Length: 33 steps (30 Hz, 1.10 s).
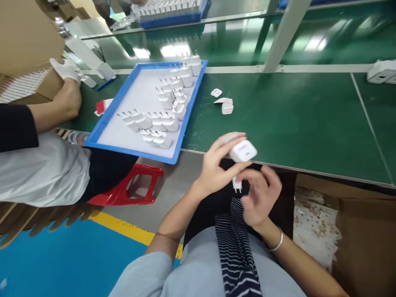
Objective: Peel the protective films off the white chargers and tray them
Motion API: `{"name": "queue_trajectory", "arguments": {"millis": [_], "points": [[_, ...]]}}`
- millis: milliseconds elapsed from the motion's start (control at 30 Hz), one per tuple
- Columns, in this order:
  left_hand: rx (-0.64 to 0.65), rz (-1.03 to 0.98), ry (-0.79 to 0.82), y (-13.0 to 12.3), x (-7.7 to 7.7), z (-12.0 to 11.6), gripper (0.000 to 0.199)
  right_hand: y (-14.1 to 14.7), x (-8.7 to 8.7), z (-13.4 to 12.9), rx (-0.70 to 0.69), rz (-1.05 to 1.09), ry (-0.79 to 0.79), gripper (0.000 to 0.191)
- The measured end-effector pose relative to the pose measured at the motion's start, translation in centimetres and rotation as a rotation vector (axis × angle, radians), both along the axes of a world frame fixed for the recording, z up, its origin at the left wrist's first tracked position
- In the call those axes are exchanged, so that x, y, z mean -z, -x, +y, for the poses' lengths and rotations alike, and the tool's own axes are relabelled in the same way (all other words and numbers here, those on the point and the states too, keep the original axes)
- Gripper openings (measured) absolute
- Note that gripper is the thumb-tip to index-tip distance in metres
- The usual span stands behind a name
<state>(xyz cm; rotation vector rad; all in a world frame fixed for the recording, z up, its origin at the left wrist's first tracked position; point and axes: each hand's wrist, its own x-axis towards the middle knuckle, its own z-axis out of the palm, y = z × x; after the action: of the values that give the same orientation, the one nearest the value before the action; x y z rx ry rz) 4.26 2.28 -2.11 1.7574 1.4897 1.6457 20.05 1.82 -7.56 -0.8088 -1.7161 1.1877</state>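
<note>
My left hand (pixel 218 163) is closed around a white charger (pixel 243 151), its face with the small port slot turned up towards me. Just right of it, my right hand (pixel 261 194) has bent fingers spread apart, slightly blurred. Beside its fingertips a white two-pin plug (pixel 237 184) shows, pins downward; whether a finger touches it I cannot tell. To the left, a blue-rimmed tray (pixel 180 142) carries several white chargers (pixel 167 99) with their pins up. A small stack of white pieces (pixel 227 106) and one loose white piece (pixel 216 93) lie on the green table (pixel 293 119).
At the left, a co-worker's gloved hand (pixel 66 70) is by a carton (pixel 51 84) of white items. A red stool (pixel 145 181) stands below. An open cardboard box (pixel 361 239) sits at lower right. A metal post (pixel 286 37) rises behind the table; more chargers (pixel 382 72) lie far right.
</note>
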Motion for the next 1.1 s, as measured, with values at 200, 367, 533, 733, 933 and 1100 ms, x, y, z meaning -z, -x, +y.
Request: {"name": "queue_trajectory", "arguments": {"millis": [200,367,533,733,933,1100], "points": [[-0.073,-0.19,0.083,3.9,-0.9,-4.4,0.052,-1.6,7.3,2.3,-0.106,-0.59,0.017,0.027],[-0.112,-0.18,0.165,4.6,-0.4,-7.6,0.058,-0.8,9.3,3.1,-0.068,-0.778,0.182,0.031],[-0.354,-0.029,0.226,6.5,-2.2,-12.0,0.052,-1.7,9.5,3.0,-0.221,-0.657,0.332,0.037],[-0.902,0.333,0.307,15.7,-7.0,-14.6,0.043,0.6,1.9,0.6,-0.689,-0.217,0.65,0.053],[-0.738,0.47,0.631,22.1,-7.5,-10.7,0.037,8.3,-9.0,0.1,-0.69,-0.154,0.153,0.039],[-0.675,0.546,0.666,21.9,-6.6,-9.4,0.044,14.4,-9.9,1.2,-0.346,-0.091,-0.35,0.018]]}}
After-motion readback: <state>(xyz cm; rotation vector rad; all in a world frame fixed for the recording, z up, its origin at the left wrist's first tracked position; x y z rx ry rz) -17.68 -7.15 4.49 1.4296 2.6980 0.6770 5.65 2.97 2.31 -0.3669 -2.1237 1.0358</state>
